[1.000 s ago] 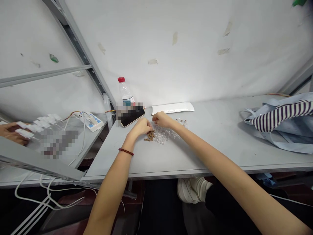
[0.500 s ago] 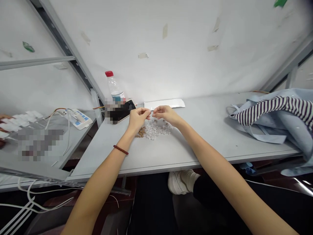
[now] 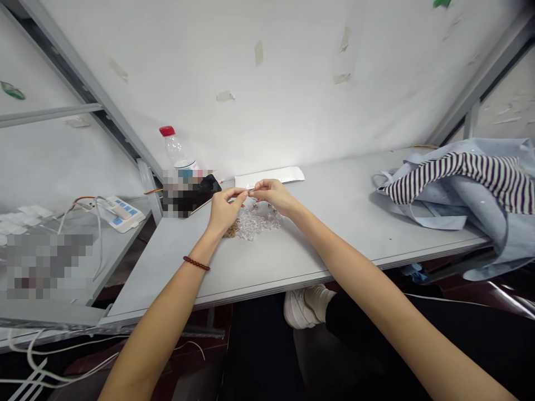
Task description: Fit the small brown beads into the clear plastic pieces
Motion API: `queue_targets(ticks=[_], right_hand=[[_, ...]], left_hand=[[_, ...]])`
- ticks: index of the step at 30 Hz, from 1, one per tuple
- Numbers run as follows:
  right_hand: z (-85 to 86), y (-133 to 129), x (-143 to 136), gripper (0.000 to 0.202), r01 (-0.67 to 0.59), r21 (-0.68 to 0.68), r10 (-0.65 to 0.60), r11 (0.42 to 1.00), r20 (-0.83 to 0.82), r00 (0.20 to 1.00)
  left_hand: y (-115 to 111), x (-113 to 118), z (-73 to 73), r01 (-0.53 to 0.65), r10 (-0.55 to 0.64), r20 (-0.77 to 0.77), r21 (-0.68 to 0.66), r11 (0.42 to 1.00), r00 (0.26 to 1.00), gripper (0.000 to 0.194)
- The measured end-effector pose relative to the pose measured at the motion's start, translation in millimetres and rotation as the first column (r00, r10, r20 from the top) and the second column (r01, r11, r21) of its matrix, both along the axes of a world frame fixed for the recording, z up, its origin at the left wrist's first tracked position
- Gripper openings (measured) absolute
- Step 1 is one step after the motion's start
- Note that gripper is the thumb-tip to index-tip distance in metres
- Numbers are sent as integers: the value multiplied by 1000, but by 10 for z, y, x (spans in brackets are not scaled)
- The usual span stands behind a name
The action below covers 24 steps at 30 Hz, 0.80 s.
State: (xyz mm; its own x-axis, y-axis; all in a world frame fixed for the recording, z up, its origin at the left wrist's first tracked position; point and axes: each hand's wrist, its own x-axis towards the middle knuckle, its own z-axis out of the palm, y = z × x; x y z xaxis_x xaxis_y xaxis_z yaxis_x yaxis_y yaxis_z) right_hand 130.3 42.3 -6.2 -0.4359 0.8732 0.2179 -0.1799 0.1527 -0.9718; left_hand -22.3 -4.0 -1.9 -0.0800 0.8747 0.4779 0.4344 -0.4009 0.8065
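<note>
My left hand [image 3: 227, 209] and my right hand [image 3: 273, 195] meet fingertip to fingertip above the table. Both are pinched closed around something too small to make out. Just below them lies a pile of small clear plastic pieces [image 3: 253, 224]. At its left edge, partly hidden by my left hand, is a heap of small brown pieces [image 3: 231, 229]. A few small darker pieces [image 3: 270, 207] lie at the pile's far edge, under my right hand. A dark red bead bracelet [image 3: 196, 263] circles my left wrist.
A white flat packet [image 3: 288, 175] lies behind my hands. To the left are a black phone [image 3: 204, 192] and a red-capped bottle [image 3: 179, 153]. A light blue cloth with a striped band [image 3: 434, 178] covers the right end. A power strip [image 3: 125, 214] sits on the neighbouring table [image 3: 83, 223].
The camera view has turned slightly right, so everything appears further left. My hands have come together, closing the small gap between their fingertips.
</note>
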Motion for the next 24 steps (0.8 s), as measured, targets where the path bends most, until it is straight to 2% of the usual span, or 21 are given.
queue_targets(ticks=[9,14,17,19,21,22,24], right_hand=[[-54,-1,-5,21,33,19,-33,999,-6,999],[-33,-5,-7,19,50,50,-51,997,15,999],[-21,15,9,12,79,175,-107,981,156,982],[-33,41,27,4,107,349,-246,931,383,890],[-58,67,46,9,68,496,-382,866,567,729],[-73,75,53,15,33,533,-417,846,620,664],[-98,77,56,21,-20,539,-418,842,675,608]], left_hand=[[24,-57,-56,17,-12,-138,30,999,990,22],[45,-59,-16,40,-41,-40,-34,999,998,24],[59,-125,37,41,-38,24,-146,988,999,22],[60,-214,73,18,-21,-8,-263,965,1000,21],[59,-329,101,-12,-29,-98,-392,920,995,18],[59,-389,111,-22,-48,-147,-444,896,988,16],[64,-496,123,-34,-93,-223,-505,862,970,13]])
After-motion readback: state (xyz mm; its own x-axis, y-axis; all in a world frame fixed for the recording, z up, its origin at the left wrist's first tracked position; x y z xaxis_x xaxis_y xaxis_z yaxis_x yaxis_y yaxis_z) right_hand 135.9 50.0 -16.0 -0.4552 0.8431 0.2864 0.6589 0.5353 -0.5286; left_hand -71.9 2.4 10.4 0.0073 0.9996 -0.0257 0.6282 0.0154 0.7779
